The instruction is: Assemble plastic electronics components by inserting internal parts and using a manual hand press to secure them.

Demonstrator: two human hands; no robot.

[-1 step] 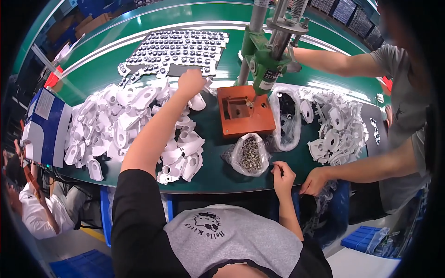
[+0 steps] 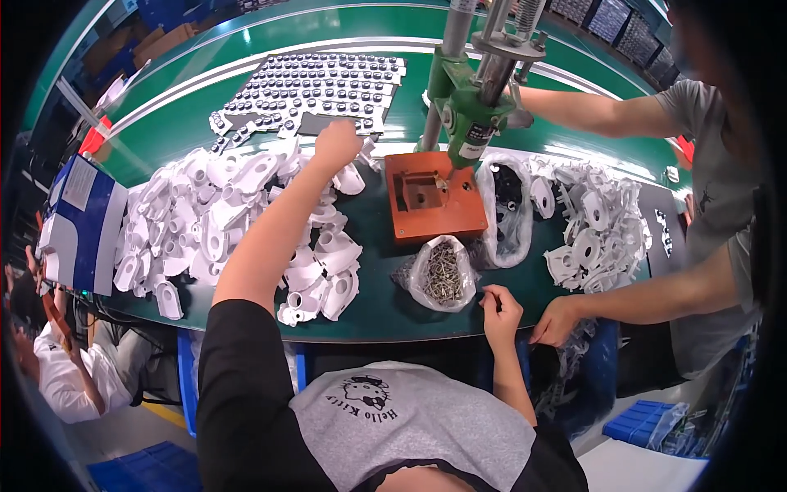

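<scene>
My left hand reaches across the white plastic housings to the near edge of a sheet of small white parts with black round tops. Its fingers point away and are hidden behind the hand, so I cannot tell what they touch. My right hand rests at the table's front edge with its fingers curled in. Whatever it may hold is hidden. Beside it stands an open plastic bag of metal screws. Beyond the bag, an orange fixture block sits beneath a green press.
A clear bag of black parts lies right of the fixture. More white housings are heaped farther right. A co-worker's hand is close to my right hand; their other arm passes behind the press. A blue-and-white machine stands at left.
</scene>
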